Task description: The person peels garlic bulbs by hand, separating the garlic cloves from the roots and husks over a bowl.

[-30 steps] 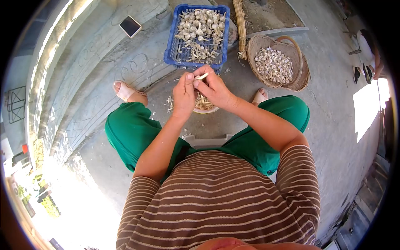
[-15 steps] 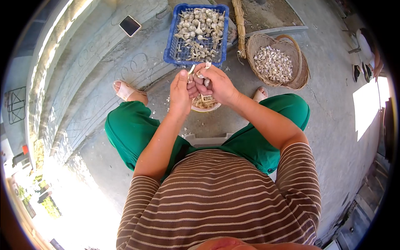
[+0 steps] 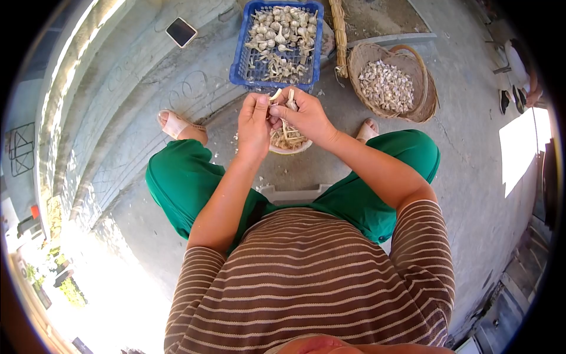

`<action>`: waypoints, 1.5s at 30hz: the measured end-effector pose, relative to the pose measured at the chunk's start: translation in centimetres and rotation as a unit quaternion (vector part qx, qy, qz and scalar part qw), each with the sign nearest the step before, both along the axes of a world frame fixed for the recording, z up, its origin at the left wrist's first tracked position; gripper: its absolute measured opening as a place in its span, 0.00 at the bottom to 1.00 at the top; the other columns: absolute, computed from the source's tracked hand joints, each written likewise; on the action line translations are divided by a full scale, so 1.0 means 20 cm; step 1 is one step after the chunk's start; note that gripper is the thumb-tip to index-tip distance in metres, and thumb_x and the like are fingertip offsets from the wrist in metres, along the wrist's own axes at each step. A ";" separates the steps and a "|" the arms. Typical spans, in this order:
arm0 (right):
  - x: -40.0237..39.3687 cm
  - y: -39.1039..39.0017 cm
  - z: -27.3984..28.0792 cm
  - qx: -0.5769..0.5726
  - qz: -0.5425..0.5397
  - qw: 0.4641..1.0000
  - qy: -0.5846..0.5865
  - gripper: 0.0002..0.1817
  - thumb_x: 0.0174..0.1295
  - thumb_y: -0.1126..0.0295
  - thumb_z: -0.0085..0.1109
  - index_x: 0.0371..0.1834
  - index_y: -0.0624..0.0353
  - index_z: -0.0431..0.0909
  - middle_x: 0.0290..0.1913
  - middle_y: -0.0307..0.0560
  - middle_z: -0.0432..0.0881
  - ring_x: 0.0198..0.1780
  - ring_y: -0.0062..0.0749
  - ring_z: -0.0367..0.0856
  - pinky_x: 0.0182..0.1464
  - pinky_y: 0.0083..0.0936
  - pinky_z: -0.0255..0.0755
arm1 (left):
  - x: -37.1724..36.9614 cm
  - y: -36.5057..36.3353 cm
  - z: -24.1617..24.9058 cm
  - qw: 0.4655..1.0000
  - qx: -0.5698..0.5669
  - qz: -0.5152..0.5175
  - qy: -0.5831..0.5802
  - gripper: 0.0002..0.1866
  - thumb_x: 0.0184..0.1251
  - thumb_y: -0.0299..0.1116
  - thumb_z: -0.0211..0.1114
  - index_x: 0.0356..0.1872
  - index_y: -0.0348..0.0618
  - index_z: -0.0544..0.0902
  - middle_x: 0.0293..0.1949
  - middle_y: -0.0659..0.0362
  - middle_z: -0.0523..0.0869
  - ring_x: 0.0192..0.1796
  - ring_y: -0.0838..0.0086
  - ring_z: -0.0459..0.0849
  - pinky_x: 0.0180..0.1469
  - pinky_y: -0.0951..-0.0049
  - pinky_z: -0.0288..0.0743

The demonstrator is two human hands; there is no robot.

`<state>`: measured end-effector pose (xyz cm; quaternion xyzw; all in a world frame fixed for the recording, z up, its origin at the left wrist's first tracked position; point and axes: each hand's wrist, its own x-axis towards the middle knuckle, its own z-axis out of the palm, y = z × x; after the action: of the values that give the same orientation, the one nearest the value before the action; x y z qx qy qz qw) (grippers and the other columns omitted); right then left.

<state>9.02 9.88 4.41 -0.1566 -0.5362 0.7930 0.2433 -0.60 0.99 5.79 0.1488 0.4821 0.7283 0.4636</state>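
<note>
My left hand point(image 3: 254, 125) and my right hand point(image 3: 308, 120) meet over a bowl point(image 3: 288, 151) that holds dry garlic skins and stalks. Pinched in the left fingers is a piece of garlic with a pale stalk point(image 3: 275, 94) sticking up. The right hand is closed on garlic point(image 3: 291, 101), its stub pointing upward, while the right thumb presses toward the left fingertips. Just beyond, a blue plastic crate point(image 3: 235, 69) carries several garlic bulbs point(image 3: 279, 36) and loose dry scraps.
A wicker basket point(image 3: 426, 101) with separated garlic cloves point(image 3: 386, 86) stands at the right. Beside it lies a straw bundle point(image 3: 339, 35). A phone point(image 3: 181, 32) rests on the left step. Another person's feet point(image 3: 512, 101) show at far right.
My hands have drawn closer together, and the right thumb now reaches the left fingertips. The garlic in the right hand stands more upright between its fingers.
</note>
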 end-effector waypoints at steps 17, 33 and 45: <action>0.06 0.13 0.01 -0.400 -0.022 0.914 0.069 0.14 0.66 0.59 0.48 0.44 0.58 0.75 0.42 0.48 0.79 0.41 0.33 0.78 0.41 0.28 0.71 | -0.01 -0.01 -0.05 0.938 -0.112 0.065 0.321 0.08 0.63 0.28 0.60 0.42 0.41 0.77 0.37 0.60 0.76 0.44 0.74 0.73 0.46 0.73 0.66; 0.02 0.03 0.01 -0.394 0.005 0.915 0.087 0.30 0.69 0.44 0.36 0.52 0.62 0.70 0.47 0.48 0.75 0.49 0.35 0.73 0.55 0.33 0.68 | 0.02 0.04 0.04 0.709 -0.039 -0.029 0.704 0.13 0.47 0.25 0.69 0.37 0.43 0.82 0.36 0.55 0.79 0.39 0.60 0.74 0.42 0.66 0.70; 0.02 0.05 -0.06 -0.316 -0.032 0.947 0.043 0.12 0.67 0.62 0.50 0.44 0.59 0.74 0.39 0.41 0.77 0.40 0.27 0.75 0.46 0.26 0.69 | -0.03 0.02 0.02 0.995 -0.022 -0.041 0.089 0.05 0.66 0.22 0.56 0.41 0.38 0.76 0.36 0.58 0.82 0.33 0.78 0.77 0.37 0.78 0.73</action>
<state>9.50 10.86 3.19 -0.2087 -0.2418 0.9195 0.2292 -1.18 1.39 6.28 0.2222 0.5306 0.6820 0.4517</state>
